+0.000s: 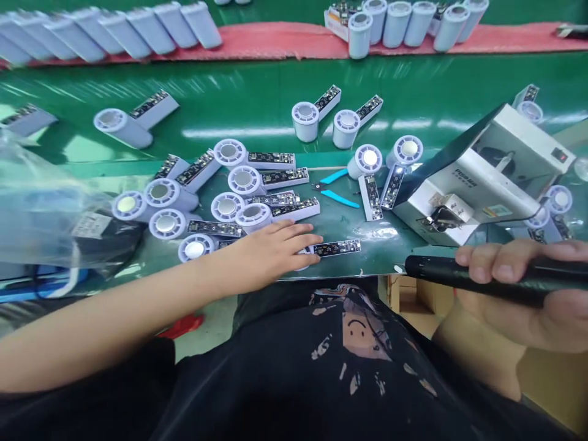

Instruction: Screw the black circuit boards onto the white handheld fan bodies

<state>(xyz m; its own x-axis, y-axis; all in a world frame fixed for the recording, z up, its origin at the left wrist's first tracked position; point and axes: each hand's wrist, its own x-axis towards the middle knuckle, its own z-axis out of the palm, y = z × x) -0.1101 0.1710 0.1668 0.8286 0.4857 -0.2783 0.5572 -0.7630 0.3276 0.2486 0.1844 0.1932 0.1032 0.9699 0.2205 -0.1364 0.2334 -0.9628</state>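
My left hand (271, 251) lies palm down over a white cylindrical unit with a circuit strip (339, 247) at the table's front edge; its fingers are spread a little and partly hide the unit's round end. At the right, my right hand (519, 288) is wrapped round a black rod-shaped tool (463, 275), held level, whose tip points left near the table edge. Several similar units, such as one with a silvery round end (253, 214), lie just beyond my left hand. Blue-handled pliers (337, 188) rest further back, between units.
A grey metal machine (482, 174) stands tilted in view at the right. Clear plastic bagging (37, 202) covers the left side. More white cylinders (202, 24) line a red strip (275, 41) at the back. An open cardboard box (413, 300) is below the table edge.
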